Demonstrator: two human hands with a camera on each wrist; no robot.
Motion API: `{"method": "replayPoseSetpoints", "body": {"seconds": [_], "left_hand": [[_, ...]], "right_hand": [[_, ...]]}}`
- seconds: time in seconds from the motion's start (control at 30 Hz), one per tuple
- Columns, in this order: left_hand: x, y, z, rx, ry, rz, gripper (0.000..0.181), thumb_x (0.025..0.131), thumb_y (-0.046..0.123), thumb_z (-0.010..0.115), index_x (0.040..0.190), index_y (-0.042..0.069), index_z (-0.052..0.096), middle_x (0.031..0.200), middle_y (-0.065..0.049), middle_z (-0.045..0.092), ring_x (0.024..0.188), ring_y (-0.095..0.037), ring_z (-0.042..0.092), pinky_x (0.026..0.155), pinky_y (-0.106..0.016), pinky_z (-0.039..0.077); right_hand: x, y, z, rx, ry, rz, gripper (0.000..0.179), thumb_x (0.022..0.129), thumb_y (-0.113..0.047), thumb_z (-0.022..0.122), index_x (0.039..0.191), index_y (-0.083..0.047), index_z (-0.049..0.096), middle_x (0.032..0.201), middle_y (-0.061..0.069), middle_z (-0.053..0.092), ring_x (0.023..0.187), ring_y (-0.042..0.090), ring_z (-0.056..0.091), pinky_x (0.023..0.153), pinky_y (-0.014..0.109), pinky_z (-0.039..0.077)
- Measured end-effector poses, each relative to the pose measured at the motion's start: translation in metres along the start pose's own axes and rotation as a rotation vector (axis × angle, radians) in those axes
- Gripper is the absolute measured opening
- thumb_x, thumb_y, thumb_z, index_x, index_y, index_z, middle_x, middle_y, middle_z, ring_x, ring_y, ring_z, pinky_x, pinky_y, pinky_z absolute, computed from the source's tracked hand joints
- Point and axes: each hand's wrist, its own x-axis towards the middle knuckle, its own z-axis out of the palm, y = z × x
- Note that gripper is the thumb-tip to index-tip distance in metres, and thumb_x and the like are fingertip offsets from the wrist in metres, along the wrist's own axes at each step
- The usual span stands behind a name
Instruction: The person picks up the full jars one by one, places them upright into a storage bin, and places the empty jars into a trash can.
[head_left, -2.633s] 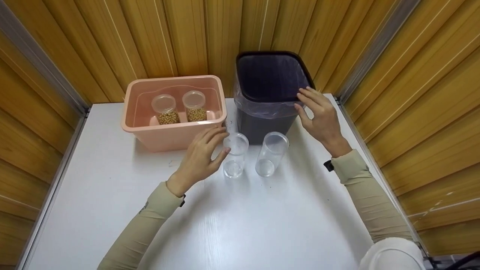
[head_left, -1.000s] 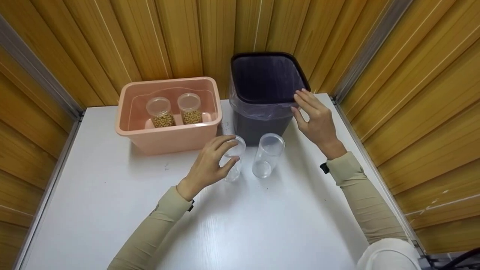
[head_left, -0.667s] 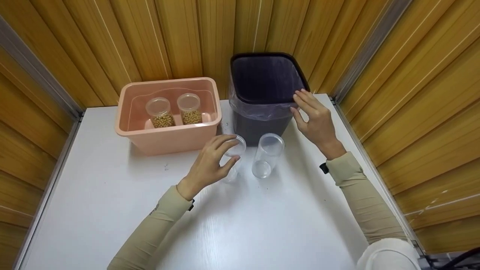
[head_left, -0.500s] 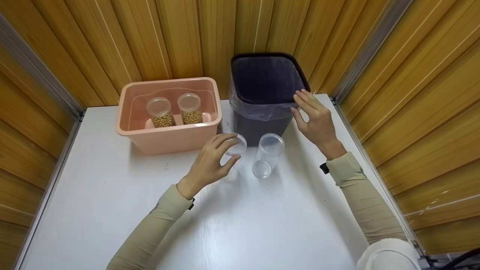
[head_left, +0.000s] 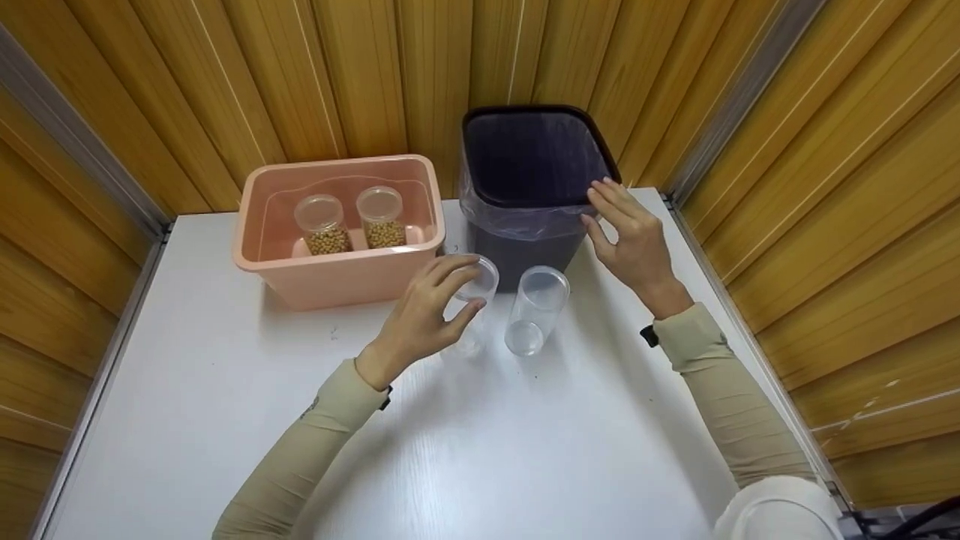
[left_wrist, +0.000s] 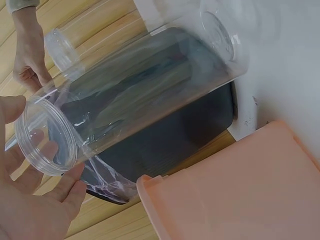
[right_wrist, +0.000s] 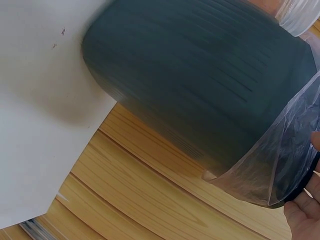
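My left hand (head_left: 424, 311) holds a clear plastic jar (left_wrist: 150, 95) round its threaded rim, thumb on one side and fingers on the other. The jar has no lid and nothing shows inside. In the head view the hand partly covers it. A second clear open jar (head_left: 536, 311) stands on the table just to the right. My right hand (head_left: 637, 240) grips the near right corner of a dark trash bin (head_left: 517, 255), thumb outside and fingers over the rim. A thin translucent bag (right_wrist: 270, 160) lines the bin and folds down over its edge.
Left of the bin, a pink plastic tub (head_left: 345, 281) holds two lidded jars, one on the left (head_left: 324, 225) and one on the right (head_left: 382, 217), partly filled with yellowish beans. Wood-patterned panels (head_left: 367, 75) enclose the white table (head_left: 480, 450). A white rounded object (head_left: 784, 510) sits at the lower right.
My left hand has come to the left jar, taken hold of its rim and shifted it slightly up and away. The right hand stays at the bin's corner.
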Motion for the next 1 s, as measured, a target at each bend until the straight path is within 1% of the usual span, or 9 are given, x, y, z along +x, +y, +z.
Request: {"method": "replayPoseSetpoints", "body": {"seconds": [0.23,0.37,0.53,0.77,1.0], "left_hand": [[0.013,0.004,-0.004,-0.016,0.021,0.023,0.034,0.103,0.026,0.073,0.13,0.005,0.07,0.141,-0.011,0.067,0.133,-0.03,0.061,0.123,-0.051,0.042],[0.02,0.005,-0.008,-0.004,0.017,0.036,0.034,0.104,0.026,0.072,0.13,0.004,0.07,0.14,-0.012,0.067,0.133,-0.03,0.06,0.124,-0.048,0.041],[0.028,0.007,-0.014,0.0,0.016,0.035,0.034,0.104,0.025,0.072,0.131,0.005,0.069,0.141,-0.012,0.067,0.134,-0.031,0.059,0.121,-0.044,0.044],[0.042,0.011,-0.023,0.011,0.021,0.048,0.035,0.105,0.027,0.07,0.132,0.006,0.069,0.142,-0.011,0.067,0.134,-0.031,0.058,0.119,-0.045,0.044],[0.059,0.016,-0.037,0.009,0.025,0.055,0.037,0.105,0.03,0.07,0.133,0.006,0.07,0.142,-0.011,0.067,0.134,-0.029,0.058,0.118,-0.043,0.047]], "right_hand": [[-0.001,0.0,0.0,0.004,-0.001,0.009,0.037,0.097,-0.006,0.078,0.132,0.004,0.073,0.138,0.019,0.071,0.135,0.042,0.064,0.117,0.05,0.05],[-0.001,0.0,0.0,0.0,-0.004,0.01,0.037,0.097,-0.006,0.078,0.132,0.004,0.073,0.139,0.019,0.071,0.136,0.042,0.064,0.117,0.05,0.05],[0.0,-0.001,0.0,-0.007,-0.002,0.004,0.037,0.097,-0.006,0.078,0.133,0.003,0.073,0.139,0.019,0.071,0.135,0.042,0.064,0.116,0.051,0.051],[0.0,0.001,0.001,-0.016,0.008,-0.006,0.036,0.096,-0.005,0.078,0.132,0.003,0.074,0.138,0.018,0.072,0.135,0.042,0.065,0.115,0.052,0.052],[0.001,0.001,0.001,-0.023,0.009,-0.013,0.035,0.097,-0.006,0.078,0.13,0.003,0.074,0.137,0.018,0.072,0.134,0.041,0.065,0.114,0.052,0.053]]}}
